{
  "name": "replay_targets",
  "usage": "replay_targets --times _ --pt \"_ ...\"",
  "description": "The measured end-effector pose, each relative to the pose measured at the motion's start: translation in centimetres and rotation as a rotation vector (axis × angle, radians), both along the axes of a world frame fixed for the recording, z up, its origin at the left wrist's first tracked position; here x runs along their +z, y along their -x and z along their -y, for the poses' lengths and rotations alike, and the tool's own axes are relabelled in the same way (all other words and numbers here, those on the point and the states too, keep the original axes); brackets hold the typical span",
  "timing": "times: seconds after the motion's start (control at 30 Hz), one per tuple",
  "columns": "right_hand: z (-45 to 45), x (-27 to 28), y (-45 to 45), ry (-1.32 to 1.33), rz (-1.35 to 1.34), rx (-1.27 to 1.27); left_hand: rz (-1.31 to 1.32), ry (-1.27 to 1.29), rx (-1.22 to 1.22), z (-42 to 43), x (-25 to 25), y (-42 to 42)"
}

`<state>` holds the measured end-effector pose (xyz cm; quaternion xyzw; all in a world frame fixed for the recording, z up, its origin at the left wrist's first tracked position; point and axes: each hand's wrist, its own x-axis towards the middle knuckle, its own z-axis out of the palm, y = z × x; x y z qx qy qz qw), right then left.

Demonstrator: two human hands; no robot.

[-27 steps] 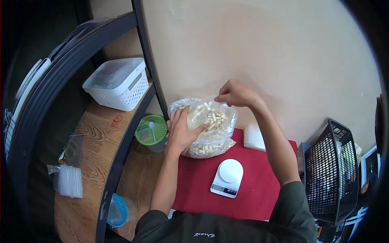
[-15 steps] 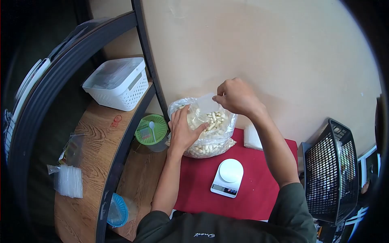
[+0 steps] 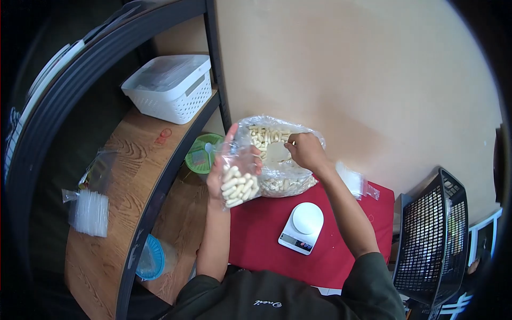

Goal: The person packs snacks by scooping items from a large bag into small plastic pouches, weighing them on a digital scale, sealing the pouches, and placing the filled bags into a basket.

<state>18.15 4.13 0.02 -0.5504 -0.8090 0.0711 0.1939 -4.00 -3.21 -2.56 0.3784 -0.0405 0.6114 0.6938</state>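
Observation:
A small clear bag of pale capsules [image 3: 238, 185] hangs in my left hand [image 3: 217, 173], whose fingers wrap round its upper part. Beside it stands a large open plastic bag [image 3: 285, 173] filled with similar capsules. My right hand [image 3: 308, 152] is over that large bag, its fingers pinched on a translucent scoop-like piece [image 3: 276, 153] that rests among the capsules. A white kitchen scale [image 3: 303, 226] lies on the red tabletop [image 3: 256, 229], nearer to me than the large bag.
Clear empty bags [image 3: 350, 180] lie at the right rear of the red table. A black crate [image 3: 426, 237] stands to the right. On the wooden shelf [image 3: 128, 186] at left are a white basket [image 3: 173, 98] and stacked clear sleeves [image 3: 90, 213]. A green-lidded tub [image 3: 200, 156] sits behind my left arm.
My left hand has come toward me and left, and the small bag with capsules now shows clearly. My right hand has lowered the translucent piece into the large bag. The view has shifted slightly.

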Motion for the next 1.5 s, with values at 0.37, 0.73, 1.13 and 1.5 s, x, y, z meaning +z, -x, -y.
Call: replay_targets --times 0.37,0.73,1.13,1.5 --pt "11.5 4.9 0.2 0.272 -0.472 0.562 -0.196 0.096 -0.348 4.9 -2.6 -3.4" --pt "18.3 -6.4 -12.1 0.335 -1.020 -0.367 -0.865 0.109 -0.368 7.6 -12.1 0.4" --pt "18.8 -18.3 -11.1 0.198 -1.028 -0.801 -1.282 0.316 -0.112 8.9 -17.2 0.9" --pt "23.3 -17.0 -15.2 0.293 -1.053 -0.974 -1.216 0.438 -0.005 9.3 -19.3 1.0"
